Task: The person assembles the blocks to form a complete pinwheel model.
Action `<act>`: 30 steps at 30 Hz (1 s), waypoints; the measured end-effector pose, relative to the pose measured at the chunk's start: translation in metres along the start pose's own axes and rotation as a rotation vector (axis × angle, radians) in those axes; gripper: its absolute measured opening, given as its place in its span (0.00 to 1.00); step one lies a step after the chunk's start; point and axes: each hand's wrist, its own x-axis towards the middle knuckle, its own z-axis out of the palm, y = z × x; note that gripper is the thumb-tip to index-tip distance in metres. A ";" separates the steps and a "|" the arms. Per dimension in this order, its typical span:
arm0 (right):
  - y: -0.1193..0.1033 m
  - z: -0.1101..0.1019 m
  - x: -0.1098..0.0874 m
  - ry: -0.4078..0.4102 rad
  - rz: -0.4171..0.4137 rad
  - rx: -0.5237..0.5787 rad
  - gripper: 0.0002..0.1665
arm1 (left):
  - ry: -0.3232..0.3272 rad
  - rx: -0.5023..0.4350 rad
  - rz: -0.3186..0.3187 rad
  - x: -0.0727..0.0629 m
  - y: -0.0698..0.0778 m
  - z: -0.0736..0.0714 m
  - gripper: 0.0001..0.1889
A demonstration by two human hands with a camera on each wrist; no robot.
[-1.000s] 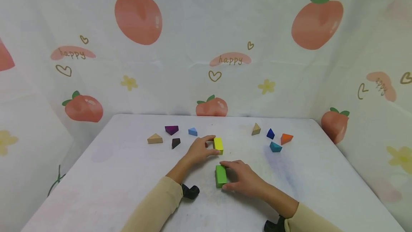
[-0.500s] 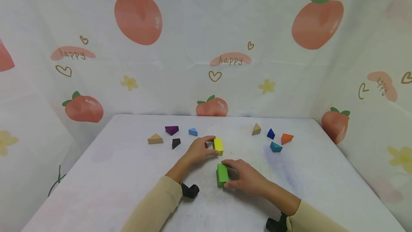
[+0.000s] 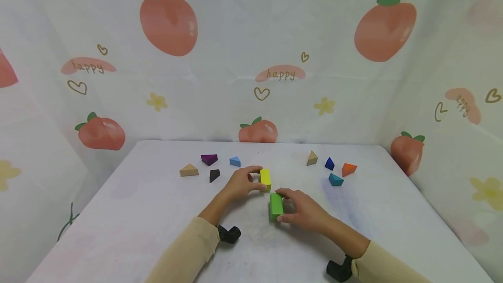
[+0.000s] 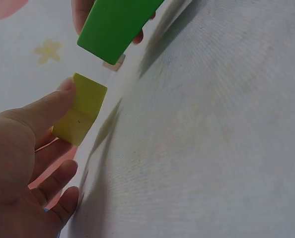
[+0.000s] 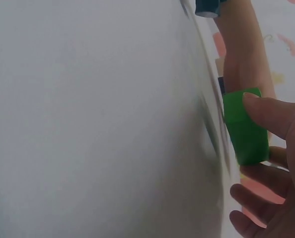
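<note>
My left hand [image 3: 241, 183] pinches a yellow block [image 3: 265, 179] by its ends, between thumb and fingers; the left wrist view shows the same yellow block [image 4: 81, 110] just off the white surface, a shadow beside it. Nearer to me and slightly right, my right hand [image 3: 304, 210] pinches a green block [image 3: 276, 207] the same way. In the right wrist view the green block [image 5: 247, 126] sits between thumb and fingertips, the other fingers spread loosely. A small gap separates the two blocks.
On the white table [image 3: 137, 222], a purple block [image 3: 209, 159], wooden triangle [image 3: 189, 170], black block [image 3: 214, 175] and light blue block [image 3: 235, 161] lie back left. Back right are another wooden triangle [image 3: 312, 158], a dark blue piece [image 3: 329, 163], an orange one [image 3: 349, 169] and a teal one [image 3: 335, 180].
My right hand has carried the green block away from me and a little right, closer to the yellow block. The left hand and yellow block have stayed nearly in place.
</note>
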 end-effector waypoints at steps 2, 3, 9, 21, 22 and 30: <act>0.001 0.000 0.001 0.013 0.011 -0.006 0.42 | 0.001 -0.007 -0.007 -0.002 0.001 0.000 0.35; 0.002 0.000 0.001 0.021 0.016 -0.012 0.42 | 0.000 -0.009 -0.012 -0.003 0.001 0.000 0.35; 0.006 0.000 0.004 0.045 0.041 -0.025 0.42 | 0.000 -0.019 0.003 -0.006 0.003 0.000 0.34; 0.012 0.003 0.009 0.039 -0.024 0.002 0.42 | -0.019 -0.012 -0.006 -0.012 0.006 0.001 0.33; 0.012 0.003 0.009 0.036 -0.032 0.001 0.42 | -0.020 -0.006 -0.003 -0.012 0.006 0.001 0.33; 0.013 0.005 0.013 0.046 -0.051 -0.013 0.41 | -0.038 0.010 0.010 -0.010 0.003 0.003 0.33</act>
